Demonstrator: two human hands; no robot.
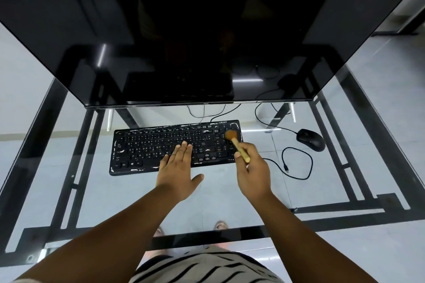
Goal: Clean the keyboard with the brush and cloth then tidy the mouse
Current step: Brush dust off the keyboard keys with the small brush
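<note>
A black keyboard with worn white marks lies on the glass desk below the monitor. My left hand rests flat on its lower middle keys, fingers straight. My right hand grips the wooden handle of a brush. The brush's brown bristles touch the keyboard's upper right corner, over the number pad. A black mouse sits on the glass to the right of the keyboard, its cable looped between the two. No cloth is in view.
A large dark monitor overhangs the far half of the glass desk, which has a black metal frame. Cables trail behind the keyboard. Through the glass show the floor and my feet.
</note>
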